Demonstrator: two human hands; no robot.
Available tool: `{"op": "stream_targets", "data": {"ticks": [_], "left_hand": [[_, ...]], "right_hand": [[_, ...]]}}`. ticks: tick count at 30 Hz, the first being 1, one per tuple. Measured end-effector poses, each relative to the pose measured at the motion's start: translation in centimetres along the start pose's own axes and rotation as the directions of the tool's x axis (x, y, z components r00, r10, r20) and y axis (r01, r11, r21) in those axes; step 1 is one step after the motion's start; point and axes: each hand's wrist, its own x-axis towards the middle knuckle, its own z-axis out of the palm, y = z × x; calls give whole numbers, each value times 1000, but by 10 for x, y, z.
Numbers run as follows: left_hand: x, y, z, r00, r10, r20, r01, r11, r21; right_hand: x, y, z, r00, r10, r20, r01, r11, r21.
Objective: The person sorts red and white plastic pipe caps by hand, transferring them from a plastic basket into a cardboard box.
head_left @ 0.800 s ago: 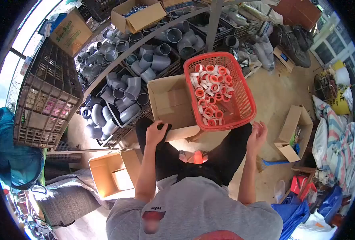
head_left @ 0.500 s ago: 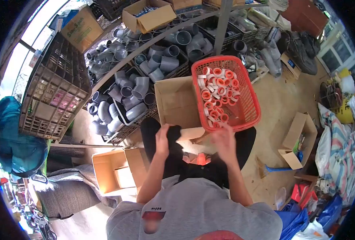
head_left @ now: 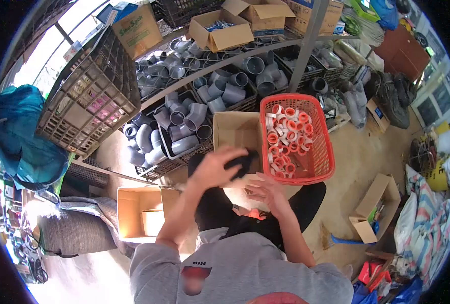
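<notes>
My left hand (head_left: 216,168) is closed round a black object (head_left: 241,163), whose exact shape is blurred, over the front of an open cardboard box (head_left: 235,129). Just right of it is my right hand (head_left: 268,192), fingers spread, with nothing seen in it. It is below the near left corner of a red plastic basket (head_left: 326,152). Inside the basket lie many white and orange rings (head_left: 291,136), mostly toward its left side. The basket stands against the box's right side.
Crates of grey pipe fittings (head_left: 177,119) stand beyond the box. A tilted black crate (head_left: 90,101) is at the left. An open carton (head_left: 139,213) lies near my left arm, another (head_left: 374,207) on the floor at right, beside a blue-handled brush (head_left: 346,240).
The view has shifted, so the basket and box appear lower and further right. My left hand has moved with the black object toward the box; my right hand has come down from the basket's near rim.
</notes>
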Motion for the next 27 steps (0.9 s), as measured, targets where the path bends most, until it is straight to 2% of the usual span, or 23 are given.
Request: {"op": "stream_targets", "data": {"ticks": [2,3,4,6,7,8,9,10,11,13,15,17,18,20,21,23,24,25,27], "left_hand": [[20,-7,-31,957,84,-277,-69,996,65],[27,-12,-47,911,126,-394,-63,984,169],[30,-14,-62,858,117,-501,-39,986,164],[28,-24,-79,781,-114,-614,56,992,-114],[24,-39,-87,778,-107,-619,37,991,-125],[27,-60,-79,722,-110,-683,-190,918,-349],[28,-73,-69,659,-138,-739,-417,750,-513],[24,-63,-64,668,-354,-654,-441,520,-732],[15,-79,-60,658,-362,-660,-439,528,-727],[-14,-152,-43,535,-651,-539,-377,387,-842],[-38,-216,-22,443,-735,-513,-238,456,-858],[-68,-278,-8,460,-836,-298,-73,299,-951],[-72,-293,-3,457,-838,-300,-73,301,-951],[-75,-314,2,210,-970,-122,136,153,-979],[-74,-328,2,212,-970,-120,137,152,-979],[-69,-356,-6,313,-948,-64,-9,64,-998],[-69,-356,-18,514,-857,-40,-73,2,-997],[-64,-355,-21,516,-856,-36,-69,0,-998],[-48,-338,-28,438,-899,-7,-190,-84,-978]], "right_hand": [[-5,-16,4,997,-71,-36,64,983,-171],[-7,-24,3,997,-67,-35,60,983,-174],[-10,-30,2,994,-86,-63,73,980,-182],[-15,-36,-3,985,-153,-74,139,976,-165],[-16,-36,-8,988,-139,-71,126,979,-163],[-14,-34,-15,977,-188,-98,168,969,-180],[-13,-32,-19,964,-236,-123,209,958,-198],[-14,-32,-20,960,-249,-128,222,956,-191],[-13,-29,-24,965,-234,-120,209,959,-192],[-12,-19,-33,954,-244,-175,219,964,-154],[-15,-17,-34,964,-211,-159,186,970,-157],[-18,-16,-33,971,-189,-148,165,973,-160],[-18,-16,-33,970,-176,-167,149,976,-162],[-19,-16,-33,969,-163,-188,132,978,-163],[-19,-17,-35,967,-162,-197,132,978,-161],[-16,-20,-36,963,-168,-209,136,978,-160],[-15,-21,-36,960,-187,-210,155,975,-161],[-14,-21,-35,955,-205,-212,172,971,-164],[-12,-20,-30,952,-215,-218,183,970,-159]]}}
